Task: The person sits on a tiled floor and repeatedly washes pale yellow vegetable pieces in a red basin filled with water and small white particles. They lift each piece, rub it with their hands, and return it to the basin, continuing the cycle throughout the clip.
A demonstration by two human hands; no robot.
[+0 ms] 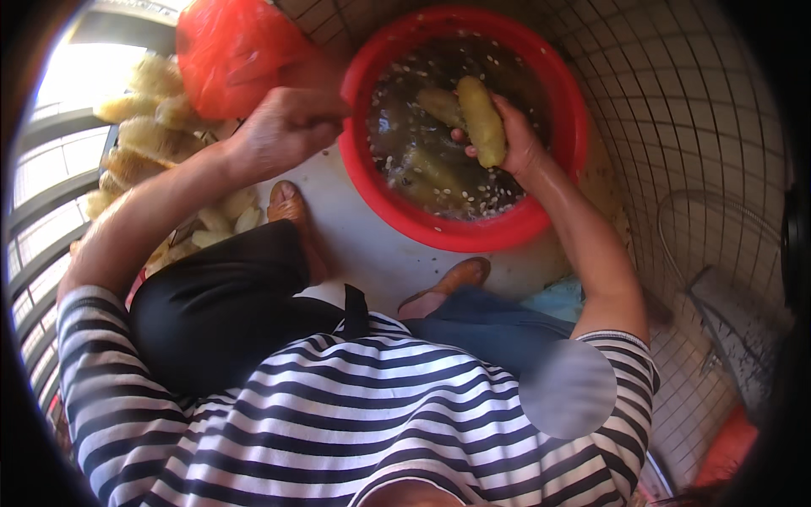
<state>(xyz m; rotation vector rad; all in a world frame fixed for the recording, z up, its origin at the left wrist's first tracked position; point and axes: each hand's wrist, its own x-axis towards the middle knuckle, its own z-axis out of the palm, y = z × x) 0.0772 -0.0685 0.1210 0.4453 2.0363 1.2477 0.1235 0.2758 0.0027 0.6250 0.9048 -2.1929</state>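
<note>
A red plastic basin holds dark water with many pale seeds floating on it. My right hand, above the water, grips a yellow-green, elongated vegetable, perhaps a cucumber or luffa. Behind it, another such vegetable lies partly in the water, and a further pale green shape shows dimly under the surface. At the basin's left rim, my left hand is raised with curled fingers and blurred by motion. Whether it holds anything small cannot be seen.
Several pale yellow vegetable pieces are heaped at the left beside metal railings. A red plastic bag stands at the upper left. My sandalled feet flank the basin's near side. Tiled wall rises at the right, with a thin hose by it.
</note>
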